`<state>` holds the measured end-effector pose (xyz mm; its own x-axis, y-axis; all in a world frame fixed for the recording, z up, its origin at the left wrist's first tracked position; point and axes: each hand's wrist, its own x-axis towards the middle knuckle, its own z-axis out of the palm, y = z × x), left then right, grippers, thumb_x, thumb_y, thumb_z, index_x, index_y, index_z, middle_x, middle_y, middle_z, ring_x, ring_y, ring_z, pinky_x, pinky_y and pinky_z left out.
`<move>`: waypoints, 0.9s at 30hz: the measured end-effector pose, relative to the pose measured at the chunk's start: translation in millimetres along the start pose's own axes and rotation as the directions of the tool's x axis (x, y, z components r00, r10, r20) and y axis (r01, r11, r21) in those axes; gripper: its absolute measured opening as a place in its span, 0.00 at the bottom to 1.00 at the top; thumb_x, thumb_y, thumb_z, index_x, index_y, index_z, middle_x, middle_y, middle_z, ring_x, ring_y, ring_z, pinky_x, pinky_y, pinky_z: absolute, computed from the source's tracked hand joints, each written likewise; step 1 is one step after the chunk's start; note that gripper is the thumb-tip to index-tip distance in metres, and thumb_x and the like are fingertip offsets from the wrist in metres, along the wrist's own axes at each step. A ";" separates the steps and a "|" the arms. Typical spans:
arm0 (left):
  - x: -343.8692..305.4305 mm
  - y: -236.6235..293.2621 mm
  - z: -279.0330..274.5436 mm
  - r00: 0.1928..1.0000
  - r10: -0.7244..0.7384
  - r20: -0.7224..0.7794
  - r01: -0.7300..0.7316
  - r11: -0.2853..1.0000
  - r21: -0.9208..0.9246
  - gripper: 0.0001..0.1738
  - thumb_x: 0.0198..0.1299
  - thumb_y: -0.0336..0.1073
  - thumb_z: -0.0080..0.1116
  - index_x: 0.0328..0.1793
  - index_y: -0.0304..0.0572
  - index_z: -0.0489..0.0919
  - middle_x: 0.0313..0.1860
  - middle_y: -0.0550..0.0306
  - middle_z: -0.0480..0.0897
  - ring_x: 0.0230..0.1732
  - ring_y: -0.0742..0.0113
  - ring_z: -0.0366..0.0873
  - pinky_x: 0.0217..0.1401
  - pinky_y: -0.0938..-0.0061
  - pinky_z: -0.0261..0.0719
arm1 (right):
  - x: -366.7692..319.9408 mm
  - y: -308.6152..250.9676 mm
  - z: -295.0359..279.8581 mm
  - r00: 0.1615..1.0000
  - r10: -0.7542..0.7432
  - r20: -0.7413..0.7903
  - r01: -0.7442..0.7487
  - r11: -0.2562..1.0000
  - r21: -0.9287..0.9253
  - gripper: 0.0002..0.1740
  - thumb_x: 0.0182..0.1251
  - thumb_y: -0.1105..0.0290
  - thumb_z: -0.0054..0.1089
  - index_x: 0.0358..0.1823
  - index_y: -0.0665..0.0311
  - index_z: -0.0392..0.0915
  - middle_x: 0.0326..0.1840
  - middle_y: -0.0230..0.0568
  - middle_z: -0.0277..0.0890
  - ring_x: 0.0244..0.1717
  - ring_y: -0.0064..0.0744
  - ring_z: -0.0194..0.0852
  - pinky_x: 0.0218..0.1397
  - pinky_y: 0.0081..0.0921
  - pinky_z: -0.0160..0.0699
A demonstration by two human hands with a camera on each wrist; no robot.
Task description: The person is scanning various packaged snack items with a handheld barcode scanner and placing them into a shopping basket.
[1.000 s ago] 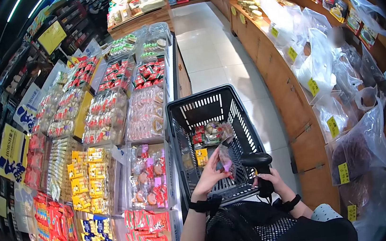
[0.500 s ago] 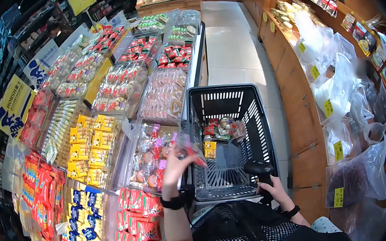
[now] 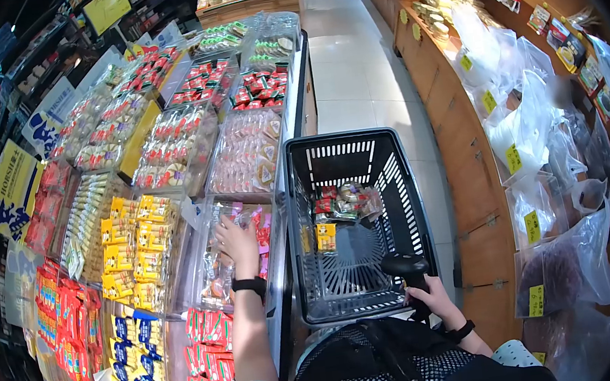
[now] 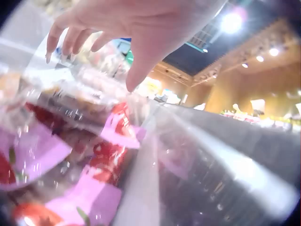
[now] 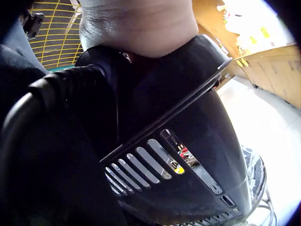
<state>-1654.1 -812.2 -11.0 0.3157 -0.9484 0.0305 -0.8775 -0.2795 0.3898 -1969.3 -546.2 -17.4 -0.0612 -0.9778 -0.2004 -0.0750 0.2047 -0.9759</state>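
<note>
My left hand (image 3: pixel 238 245) reaches into a clear bin (image 3: pixel 212 295) of wrapped snacks with pink and red labels. Its fingers are spread and slightly bent, with nothing between them. In the left wrist view the snack packets (image 4: pixel 101 165) lie below the hand (image 4: pixel 136 28). My right hand (image 3: pixel 435 303) grips a black handle with a rounded top (image 3: pixel 405 263) at the near right of a black shopping basket (image 3: pixel 296 214). Inside the basket lie a yellow packet (image 3: pixel 326 238) and several clear packets with red labels (image 3: pixel 348 202). In the right wrist view my fingers are hidden behind the wrist (image 5: pixel 141 28).
More bins hold yellow packets (image 3: pixel 149 246), red packets (image 3: pixel 209 337) and blue-and-cream packets (image 3: pixel 140 360) on the left. A tiled floor (image 3: pixel 350 57) runs ahead between this display and a wooden counter (image 3: pixel 475 194) with bagged goods at right.
My left hand has gone left, from over the basket to the bin. The clear-wrapped snack it held with pink and red on it is no longer in it. The right hand keeps its grip.
</note>
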 end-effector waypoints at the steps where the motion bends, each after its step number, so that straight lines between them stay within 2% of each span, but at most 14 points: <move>1: -2.4 9.5 -4.1 1.000 0.010 0.004 -0.010 1.000 0.005 0.44 0.46 0.51 0.64 0.64 0.34 0.59 0.59 0.39 0.64 0.61 0.43 0.60 0.60 0.50 0.60 | 0.8 0.5 -0.1 1.000 0.003 -0.009 -0.003 1.000 0.007 0.13 0.59 0.66 0.56 0.32 0.72 0.74 0.24 0.39 0.77 0.27 0.26 0.77 0.34 0.22 0.75; 3: -10.9 27.4 -8.5 0.880 0.334 -0.338 -0.361 0.932 -0.020 0.36 0.52 0.45 0.59 0.62 0.33 0.61 0.57 0.38 0.65 0.59 0.43 0.61 0.61 0.52 0.58 | 0.5 0.5 -0.6 1.000 0.008 -0.029 -0.007 0.999 0.037 0.13 0.59 0.66 0.56 0.33 0.72 0.74 0.24 0.39 0.77 0.26 0.26 0.77 0.33 0.22 0.75; 4: -22.8 60.6 -25.7 0.808 0.465 -0.362 -0.548 0.818 -0.174 0.29 0.55 0.39 0.54 0.60 0.32 0.62 0.56 0.38 0.66 0.58 0.44 0.62 0.61 0.54 0.58 | 1.1 -0.4 -1.3 0.999 0.014 -0.036 -0.013 0.999 0.043 0.13 0.59 0.66 0.56 0.33 0.72 0.74 0.24 0.39 0.77 0.26 0.26 0.77 0.33 0.22 0.75; 6: -37.0 91.1 -31.8 0.781 0.507 -0.365 -0.603 0.765 -0.225 0.26 0.53 0.37 0.57 0.56 0.30 0.67 0.51 0.39 0.70 0.55 0.46 0.65 0.58 0.62 0.63 | 2.7 -2.7 -4.3 0.999 -0.009 -0.052 0.006 0.998 -0.057 0.13 0.58 0.66 0.57 0.33 0.72 0.74 0.23 0.39 0.77 0.26 0.26 0.77 0.32 0.22 0.75; 7: -49.6 119.0 -30.7 0.774 0.608 -0.176 -0.600 0.616 -0.511 0.22 0.53 0.37 0.57 0.52 0.33 0.71 0.45 0.43 0.74 0.49 0.50 0.70 0.53 0.65 0.67 | 3.0 -0.2 -5.9 0.998 -0.005 -0.061 0.002 0.999 -0.054 0.13 0.58 0.66 0.57 0.33 0.72 0.74 0.23 0.39 0.77 0.26 0.26 0.77 0.32 0.22 0.75; 8: -51.9 130.0 -6.5 0.740 0.661 -0.124 -0.617 0.595 -0.515 0.19 0.54 0.38 0.56 0.49 0.33 0.73 0.43 0.44 0.76 0.48 0.49 0.72 0.50 0.63 0.70 | 3.7 3.7 -7.5 0.998 -0.006 -0.058 0.002 0.997 -0.071 0.13 0.58 0.66 0.57 0.33 0.72 0.74 0.23 0.39 0.77 0.26 0.26 0.77 0.32 0.22 0.75; 9: -52.6 135.5 -2.0 0.738 0.671 -0.075 -0.604 0.606 -0.517 0.20 0.55 0.40 0.55 0.49 0.33 0.72 0.41 0.44 0.77 0.46 0.48 0.73 0.48 0.61 0.71 | 4.1 6.2 -9.4 0.998 -0.008 -0.055 0.003 0.996 -0.087 0.13 0.57 0.66 0.57 0.33 0.72 0.75 0.23 0.39 0.77 0.26 0.26 0.77 0.31 0.22 0.75; 11: -71.3 147.1 63.9 0.717 0.636 0.285 -0.550 0.767 -0.329 0.24 0.52 0.45 0.55 0.47 0.32 0.70 0.40 0.38 0.76 0.47 0.46 0.74 0.45 0.59 0.74 | 5.8 -3.5 -9.9 0.999 0.008 -0.049 -0.011 0.998 -0.055 0.13 0.56 0.66 0.58 0.33 0.72 0.75 0.23 0.39 0.77 0.26 0.26 0.77 0.32 0.22 0.75; 12: -72.0 151.3 71.9 0.696 0.645 0.315 -0.545 0.760 -0.354 0.26 0.51 0.45 0.56 0.49 0.32 0.69 0.43 0.37 0.76 0.47 0.43 0.75 0.45 0.56 0.74 | 5.8 -6.3 -11.1 0.999 0.006 -0.053 -0.011 0.996 -0.086 0.13 0.56 0.66 0.59 0.33 0.72 0.75 0.23 0.40 0.77 0.26 0.26 0.77 0.32 0.22 0.75; 14: -82.7 135.3 139.8 0.680 0.445 0.583 -0.423 0.887 -0.183 0.29 0.48 0.44 0.59 0.52 0.31 0.67 0.47 0.37 0.75 0.50 0.41 0.73 0.49 0.51 0.73 | 6.7 2.0 -12.6 0.998 0.001 -0.067 -0.006 0.998 -0.067 0.13 0.57 0.66 0.59 0.33 0.72 0.75 0.23 0.40 0.77 0.26 0.26 0.77 0.32 0.22 0.75; 16: -82.9 120.1 182.5 0.726 0.306 0.616 -0.357 0.933 -0.043 0.31 0.48 0.43 0.61 0.54 0.33 0.65 0.52 0.40 0.72 0.54 0.44 0.72 0.51 0.53 0.73 | 9.0 -5.5 -14.3 0.998 0.009 -0.056 -0.014 0.995 -0.099 0.13 0.57 0.66 0.59 0.35 0.71 0.76 0.24 0.39 0.78 0.27 0.26 0.78 0.33 0.22 0.75; 19: -78.9 93.3 224.5 0.786 0.092 0.611 -0.293 0.927 0.236 0.48 0.46 0.48 0.63 0.68 0.33 0.50 0.58 0.42 0.65 0.56 0.44 0.69 0.51 0.55 0.74 | 12.5 -20.4 -21.3 0.997 0.048 -0.056 -0.058 0.979 -0.197 0.13 0.56 0.64 0.60 0.36 0.68 0.77 0.25 0.39 0.78 0.27 0.27 0.78 0.34 0.22 0.74; 22: -75.9 59.9 258.7 0.797 0.215 0.565 -0.453 0.831 0.322 0.53 0.46 0.50 0.63 0.70 0.33 0.46 0.56 0.40 0.66 0.51 0.50 0.71 0.48 0.62 0.75 | 15.9 -3.3 -23.3 0.999 0.022 -0.034 -0.027 0.990 -0.140 0.12 0.55 0.64 0.60 0.37 0.65 0.78 0.27 0.38 0.79 0.29 0.30 0.78 0.36 0.24 0.74; 27: -63.9 64.6 277.9 0.792 0.296 0.534 -0.508 0.804 0.308 0.57 0.44 0.51 0.65 0.71 0.34 0.41 0.44 0.45 0.71 0.43 0.50 0.75 0.42 0.64 0.77 | 27.9 12.4 -30.9 1.000 -0.028 -0.002 0.027 0.979 -0.202 0.13 0.54 0.65 0.60 0.38 0.66 0.77 0.28 0.41 0.79 0.28 0.31 0.78 0.34 0.25 0.74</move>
<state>-1831.3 -811.2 -243.6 -0.2024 -0.9139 -0.3519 -0.9774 0.2108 0.0147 -2002.6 -569.6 -32.5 -0.0606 -0.9831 -0.1728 -0.2765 0.1829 -0.9435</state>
